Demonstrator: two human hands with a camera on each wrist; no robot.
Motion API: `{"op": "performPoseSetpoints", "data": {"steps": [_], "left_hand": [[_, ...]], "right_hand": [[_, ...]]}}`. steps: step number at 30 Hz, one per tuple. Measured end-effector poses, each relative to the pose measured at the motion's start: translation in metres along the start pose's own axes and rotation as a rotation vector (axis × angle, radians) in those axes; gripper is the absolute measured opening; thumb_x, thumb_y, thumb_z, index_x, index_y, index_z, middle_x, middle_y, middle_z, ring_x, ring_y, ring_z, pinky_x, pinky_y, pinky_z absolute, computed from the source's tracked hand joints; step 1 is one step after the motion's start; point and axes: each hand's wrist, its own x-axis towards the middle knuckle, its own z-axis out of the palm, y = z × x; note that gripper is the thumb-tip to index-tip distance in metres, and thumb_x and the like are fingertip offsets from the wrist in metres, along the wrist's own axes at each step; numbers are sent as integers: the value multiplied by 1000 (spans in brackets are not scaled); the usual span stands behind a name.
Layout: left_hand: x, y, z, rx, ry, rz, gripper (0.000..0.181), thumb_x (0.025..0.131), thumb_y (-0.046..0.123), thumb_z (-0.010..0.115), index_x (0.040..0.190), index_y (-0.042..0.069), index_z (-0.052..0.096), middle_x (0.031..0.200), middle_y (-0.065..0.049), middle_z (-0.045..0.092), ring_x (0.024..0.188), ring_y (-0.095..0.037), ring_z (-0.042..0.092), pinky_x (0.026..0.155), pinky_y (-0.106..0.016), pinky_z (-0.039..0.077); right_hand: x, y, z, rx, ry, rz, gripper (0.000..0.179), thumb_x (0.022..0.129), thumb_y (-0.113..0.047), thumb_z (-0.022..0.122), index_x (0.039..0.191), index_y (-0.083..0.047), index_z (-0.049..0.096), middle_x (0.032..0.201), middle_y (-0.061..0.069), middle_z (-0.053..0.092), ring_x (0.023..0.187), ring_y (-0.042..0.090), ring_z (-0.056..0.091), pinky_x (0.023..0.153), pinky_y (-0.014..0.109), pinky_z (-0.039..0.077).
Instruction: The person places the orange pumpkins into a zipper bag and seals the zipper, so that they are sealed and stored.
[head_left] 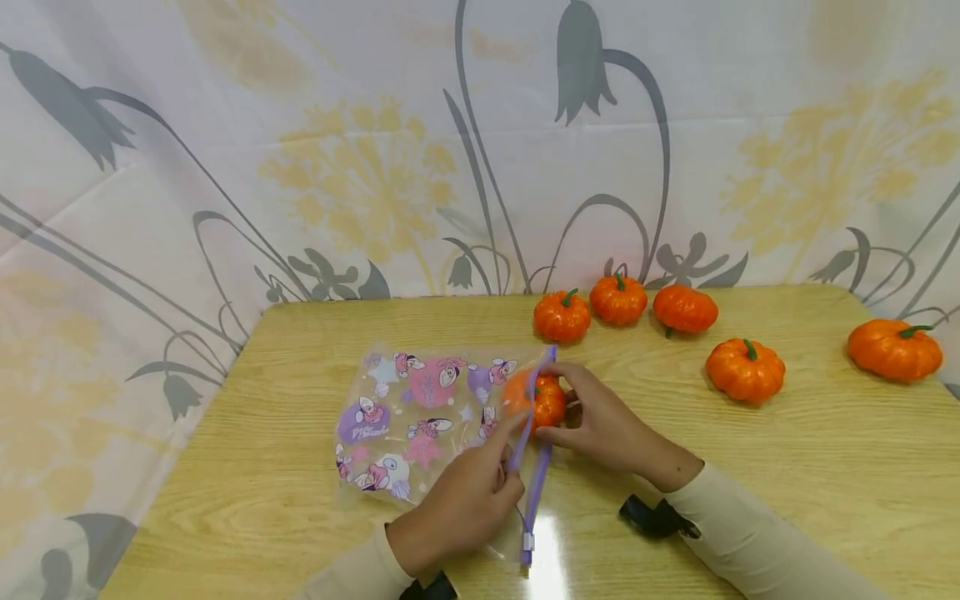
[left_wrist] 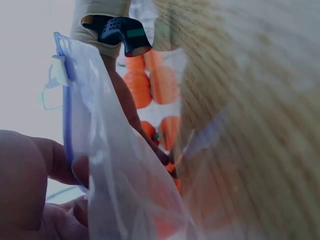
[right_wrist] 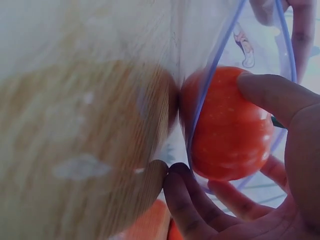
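Observation:
A clear zip bag printed with pink and purple cartoon figures lies on the table, its purple-edged mouth facing right. My left hand pinches the upper purple edge and holds the mouth apart. At that opening my right hand grips a small orange pumpkin between thumb and fingers. In the right wrist view the pumpkin sits partly inside the purple rim, thumb on its near side. A white slider is at the near end of the zip. The pumpkin's far side shows through the plastic.
Several more orange pumpkins stand on the wooden table: some along the back edge, such as one pumpkin, another pumpkin right of my right hand, and one pumpkin at the far right. A flowered cloth hangs behind the table.

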Motion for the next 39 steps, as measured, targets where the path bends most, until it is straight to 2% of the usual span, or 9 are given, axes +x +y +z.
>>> {"op": "performPoseSetpoints", "data": {"steps": [4,8,13,18,22,31,35,39], "left_hand": [[0,0,1,-37,-2,14,71,90,3,54,154,23,32,73,9,49,51,3,37,45,-17,34],[-1,0,0,-59,-14,13,72,90,3,53,155,24,31,65,10,44,50,2,36,46,-16,33],[-5,0,-1,-58,-26,-22,73,90,3,53,155,27,30,58,11,39,49,2,35,46,-17,34],[-5,-1,-2,-66,-29,-6,74,90,3,53,156,27,30,58,11,39,49,2,35,45,-17,34],[-1,0,-1,-71,-30,6,73,91,4,53,156,26,30,60,10,40,51,2,37,46,-17,36],[0,0,0,-82,-38,11,71,91,3,53,156,22,31,64,10,43,52,2,39,48,-17,37],[1,0,-1,-74,-28,20,71,91,4,54,155,24,32,69,9,46,55,2,41,50,-17,38],[2,-2,-1,-81,-30,12,69,93,5,54,155,26,32,72,9,48,56,2,42,50,-17,39]], "right_hand": [[-1,1,1,-14,-3,-25,72,84,-15,80,145,-2,43,133,19,52,102,25,63,83,34,58],[-1,1,3,-36,9,-31,72,84,-12,80,145,2,45,124,17,54,100,24,64,83,36,59],[2,-1,8,-27,-13,4,73,84,-19,81,144,2,45,119,16,57,101,23,65,87,36,58],[3,-2,8,6,-6,55,64,84,-19,81,134,-8,43,126,16,60,103,23,65,90,38,57],[3,-1,4,-15,5,28,58,84,-15,80,130,-7,46,126,16,61,103,24,66,91,39,57],[1,4,1,-52,-1,-31,56,89,-5,73,139,4,50,120,17,64,103,28,67,88,38,58],[2,2,0,-60,-11,-40,51,92,-7,69,139,2,52,115,15,70,104,28,69,89,40,58],[2,2,0,-45,-10,-34,41,93,-9,68,131,-1,54,116,17,70,107,31,69,89,42,57]]}}
